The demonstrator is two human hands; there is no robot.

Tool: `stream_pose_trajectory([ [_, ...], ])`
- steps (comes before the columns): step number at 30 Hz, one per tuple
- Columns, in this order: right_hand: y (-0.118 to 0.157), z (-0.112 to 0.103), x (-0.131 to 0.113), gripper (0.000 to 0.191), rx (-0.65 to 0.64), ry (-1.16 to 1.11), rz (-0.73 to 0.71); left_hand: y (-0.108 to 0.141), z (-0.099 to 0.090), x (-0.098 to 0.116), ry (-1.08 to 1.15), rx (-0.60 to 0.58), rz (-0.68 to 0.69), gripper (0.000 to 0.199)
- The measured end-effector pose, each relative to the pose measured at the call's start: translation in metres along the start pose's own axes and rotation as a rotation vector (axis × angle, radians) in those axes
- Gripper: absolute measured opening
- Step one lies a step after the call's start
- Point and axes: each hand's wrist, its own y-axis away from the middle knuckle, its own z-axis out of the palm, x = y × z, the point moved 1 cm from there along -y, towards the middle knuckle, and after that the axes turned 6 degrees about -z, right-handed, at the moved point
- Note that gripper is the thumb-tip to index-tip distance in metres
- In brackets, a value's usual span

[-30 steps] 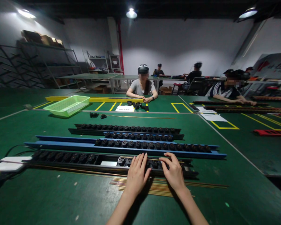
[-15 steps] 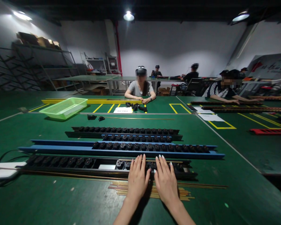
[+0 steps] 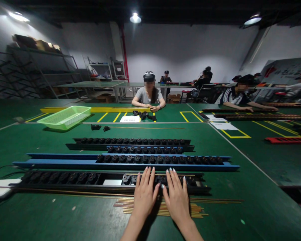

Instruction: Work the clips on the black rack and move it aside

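My left hand (image 3: 144, 190) and my right hand (image 3: 176, 194) lie side by side, palms down, fingers stretched over the right part of a black channel rail (image 3: 107, 187). Black socket-like modules (image 3: 83, 177) sit in a row along that rail, with a gap showing a pale patch (image 3: 112, 182) in the middle. A thin brass-coloured rod (image 3: 190, 175) lies along the modules beneath my fingertips. Under my wrists, several brass-coloured rods (image 3: 127, 206) rest on the green table. My palms hide part of the rail and rods.
Beyond stand a blue rail (image 3: 57, 163) and a black rail (image 3: 77, 146), both carrying modules. A green basket (image 3: 65, 118), a yellow rail (image 3: 95, 109) and loose black parts (image 3: 144, 116) lie farther back. A co-worker (image 3: 148, 95) sits opposite. At left is a white device (image 3: 2, 188) with cables.
The whole view has shifted slightly, with the table items a little farther left and lower. My hands keep nearly the same place on the rail, fingers still stretched.
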Motion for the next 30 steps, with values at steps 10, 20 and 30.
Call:
stream_pose_trajectory([
  [10, 0.001, 0.004, 0.002, 0.055, 0.013, -0.019, -0.018, -0.003, -0.006, -0.001, 0.058, -0.011, -0.027, 0.053],
  [20, -0.001, -0.003, -0.002, 0.057, -0.026, -0.043, 0.025, -0.006, -0.008, -0.003, 0.039, -0.015, 0.0, 0.053],
  [30, -0.029, 0.0, -0.028, 0.049, -0.015, -0.098, -0.044, 0.001, 0.022, 0.002, 0.126, 0.222, -0.123, 0.043],
])
